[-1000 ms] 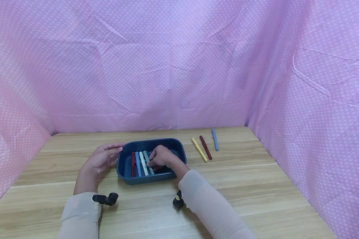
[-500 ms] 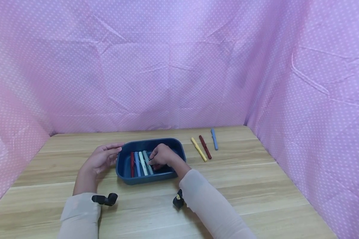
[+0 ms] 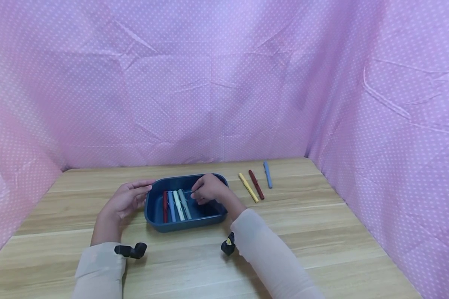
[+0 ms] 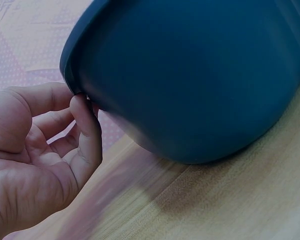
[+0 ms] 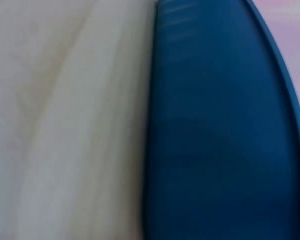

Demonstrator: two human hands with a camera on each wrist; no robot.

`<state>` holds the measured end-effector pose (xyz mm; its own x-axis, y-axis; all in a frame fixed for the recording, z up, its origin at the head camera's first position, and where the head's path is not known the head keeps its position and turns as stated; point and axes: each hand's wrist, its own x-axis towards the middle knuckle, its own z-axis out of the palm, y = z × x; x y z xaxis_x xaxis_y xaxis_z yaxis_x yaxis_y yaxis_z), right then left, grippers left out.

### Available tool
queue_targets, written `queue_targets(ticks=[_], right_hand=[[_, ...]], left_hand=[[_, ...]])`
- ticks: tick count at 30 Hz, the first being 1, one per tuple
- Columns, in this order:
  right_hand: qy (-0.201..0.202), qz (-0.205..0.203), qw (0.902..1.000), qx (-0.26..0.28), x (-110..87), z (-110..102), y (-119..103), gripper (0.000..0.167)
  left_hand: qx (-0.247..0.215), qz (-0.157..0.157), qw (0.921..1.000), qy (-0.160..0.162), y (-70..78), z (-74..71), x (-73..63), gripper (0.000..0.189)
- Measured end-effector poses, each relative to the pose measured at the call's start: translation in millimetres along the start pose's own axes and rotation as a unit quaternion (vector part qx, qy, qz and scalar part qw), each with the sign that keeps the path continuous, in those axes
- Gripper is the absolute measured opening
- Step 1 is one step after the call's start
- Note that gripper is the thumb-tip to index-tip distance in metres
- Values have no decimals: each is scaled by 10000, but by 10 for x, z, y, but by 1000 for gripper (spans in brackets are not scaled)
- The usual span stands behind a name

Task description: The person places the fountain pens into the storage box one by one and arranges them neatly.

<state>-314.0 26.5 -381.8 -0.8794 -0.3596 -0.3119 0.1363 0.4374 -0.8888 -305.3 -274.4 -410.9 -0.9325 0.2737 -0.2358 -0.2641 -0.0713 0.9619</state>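
Note:
In the head view, a dark blue oblong box (image 3: 187, 226) stands on the table with several pens lined up in its left half: dark red (image 3: 165, 207), blue (image 3: 171, 206), pale green (image 3: 178, 205) and grey-green (image 3: 185, 204). My left hand (image 4: 45, 135) pinches the box's left rim between thumb and finger. My right hand (image 3: 208, 189), fingers bent, hovers over the box's right half, just right of the grey-green pen. A thin pale streak shows by its fingertips; whether they hold anything is unclear. The right wrist view shows the box wall (image 5: 220, 120) but no hand.
Right of the box, a yellow pen (image 3: 248, 187), another dark red pen (image 3: 256, 184) and another blue pen (image 3: 267, 175) lie on the wooden table (image 3: 303, 232). A pink dotted cloth (image 3: 209, 104) hangs behind the table and along its sides.
My right hand has risen and shifted right and back, away from the grey-green pen. The left hand stays on the rim, and the pens visible in the box lie as before.

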Motion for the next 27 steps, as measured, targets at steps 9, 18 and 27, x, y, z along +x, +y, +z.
queue_targets(ticks=[9, 18, 27], right_hand=[[203, -115, 9997, -25, -36, -189, -39, 26], [287, -173, 9994, 36, -95, -382, -86, 32], [317, -224, 9992, 40, -154, -559, -78, 33]], left_hand=[[36, 13, 10000, -17, -14, -26, 8, 33], [11, 1, 10000, -22, -10, -36, 12, 32], [120, 24, 9999, 28, -2, -26, -15, 34]])
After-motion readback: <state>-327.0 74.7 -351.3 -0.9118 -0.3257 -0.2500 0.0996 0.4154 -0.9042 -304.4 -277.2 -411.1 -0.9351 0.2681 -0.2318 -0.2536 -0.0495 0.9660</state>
